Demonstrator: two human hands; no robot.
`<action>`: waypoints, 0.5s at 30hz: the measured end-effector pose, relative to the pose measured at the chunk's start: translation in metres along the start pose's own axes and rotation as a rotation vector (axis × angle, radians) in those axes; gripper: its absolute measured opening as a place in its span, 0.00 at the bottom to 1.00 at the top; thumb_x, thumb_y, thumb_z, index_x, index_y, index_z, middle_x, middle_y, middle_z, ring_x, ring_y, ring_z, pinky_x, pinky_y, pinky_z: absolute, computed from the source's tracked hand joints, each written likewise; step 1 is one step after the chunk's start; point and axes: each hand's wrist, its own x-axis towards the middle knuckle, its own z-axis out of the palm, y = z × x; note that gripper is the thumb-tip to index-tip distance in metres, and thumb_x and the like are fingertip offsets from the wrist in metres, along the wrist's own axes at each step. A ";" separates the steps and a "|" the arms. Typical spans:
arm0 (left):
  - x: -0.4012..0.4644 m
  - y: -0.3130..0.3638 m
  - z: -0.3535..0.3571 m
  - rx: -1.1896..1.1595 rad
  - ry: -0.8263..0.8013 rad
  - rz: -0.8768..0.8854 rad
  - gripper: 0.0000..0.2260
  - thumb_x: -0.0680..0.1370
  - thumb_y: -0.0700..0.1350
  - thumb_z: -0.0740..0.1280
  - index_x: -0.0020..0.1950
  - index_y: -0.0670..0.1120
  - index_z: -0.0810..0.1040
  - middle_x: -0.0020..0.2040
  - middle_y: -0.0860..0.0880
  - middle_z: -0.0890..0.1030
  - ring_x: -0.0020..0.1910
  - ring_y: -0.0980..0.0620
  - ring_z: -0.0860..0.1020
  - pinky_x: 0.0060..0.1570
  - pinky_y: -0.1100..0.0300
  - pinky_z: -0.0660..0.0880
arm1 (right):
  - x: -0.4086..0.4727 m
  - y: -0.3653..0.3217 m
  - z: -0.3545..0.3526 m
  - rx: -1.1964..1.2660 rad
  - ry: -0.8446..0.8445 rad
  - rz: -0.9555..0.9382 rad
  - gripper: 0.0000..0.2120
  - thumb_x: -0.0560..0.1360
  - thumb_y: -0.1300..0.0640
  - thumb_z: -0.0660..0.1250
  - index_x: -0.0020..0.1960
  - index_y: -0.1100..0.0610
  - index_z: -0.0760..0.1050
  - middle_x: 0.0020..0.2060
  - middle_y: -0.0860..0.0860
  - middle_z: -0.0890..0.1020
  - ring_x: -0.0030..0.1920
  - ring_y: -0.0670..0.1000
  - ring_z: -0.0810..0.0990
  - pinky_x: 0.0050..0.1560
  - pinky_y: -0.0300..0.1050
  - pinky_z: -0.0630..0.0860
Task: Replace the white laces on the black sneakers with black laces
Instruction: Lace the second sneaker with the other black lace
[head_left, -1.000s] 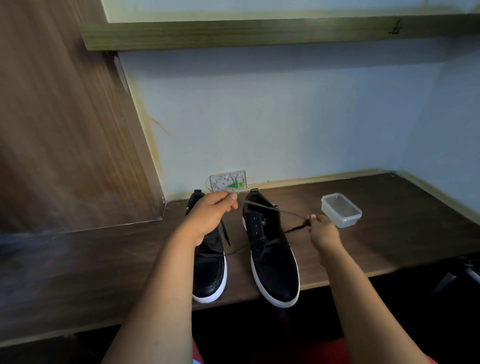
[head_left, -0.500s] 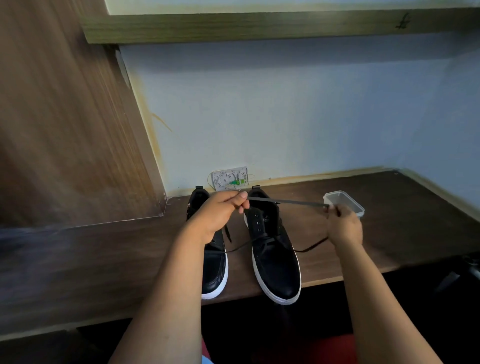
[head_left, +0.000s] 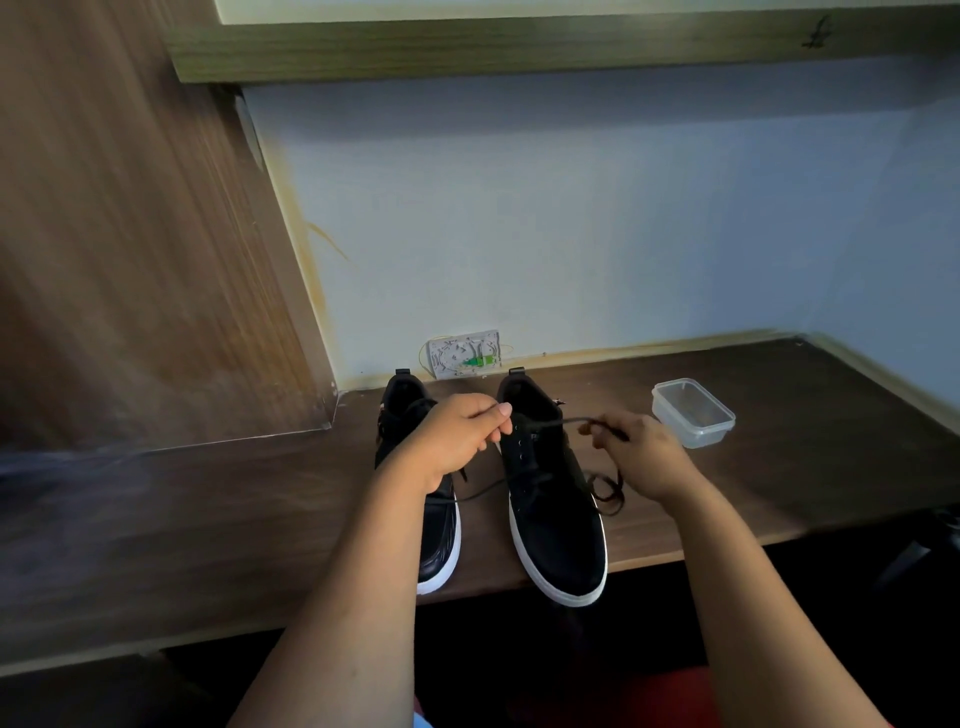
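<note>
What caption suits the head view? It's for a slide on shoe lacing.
Both hands, left hand and right hand, stretch a black lace above the right sneaker on a wooden desk.

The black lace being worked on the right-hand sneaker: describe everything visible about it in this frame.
The black lace is a thin, dark cord. A raised span runs nearly level above the sneaker opening, pinched at one end by the left hand and at the other by the right hand. Lower down, another stretch crosses the shoe's front and trails left toward the other sneaker. Slack hangs below the right hand in loose loops beside the shoe, over the wooden desk. Its tips cannot be made out.
</note>
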 end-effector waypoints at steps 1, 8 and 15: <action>0.000 0.000 0.003 0.046 -0.006 -0.002 0.13 0.82 0.48 0.62 0.40 0.49 0.79 0.35 0.55 0.76 0.33 0.59 0.71 0.38 0.67 0.69 | 0.000 -0.003 0.000 0.000 -0.041 -0.037 0.09 0.80 0.57 0.62 0.51 0.50 0.81 0.42 0.46 0.82 0.43 0.43 0.78 0.43 0.38 0.70; 0.008 -0.015 0.039 0.351 0.019 0.042 0.07 0.77 0.42 0.69 0.55 0.48 0.79 0.48 0.52 0.79 0.44 0.54 0.76 0.45 0.63 0.72 | -0.004 -0.019 0.033 0.020 0.028 -0.087 0.09 0.79 0.63 0.60 0.49 0.56 0.79 0.40 0.49 0.79 0.42 0.48 0.75 0.39 0.36 0.66; 0.019 -0.033 0.037 0.638 0.003 -0.101 0.19 0.77 0.39 0.66 0.67 0.46 0.70 0.64 0.46 0.73 0.59 0.45 0.75 0.58 0.53 0.74 | -0.007 -0.010 0.042 -0.099 0.015 -0.196 0.06 0.74 0.58 0.69 0.51 0.53 0.82 0.45 0.46 0.77 0.47 0.47 0.76 0.47 0.38 0.70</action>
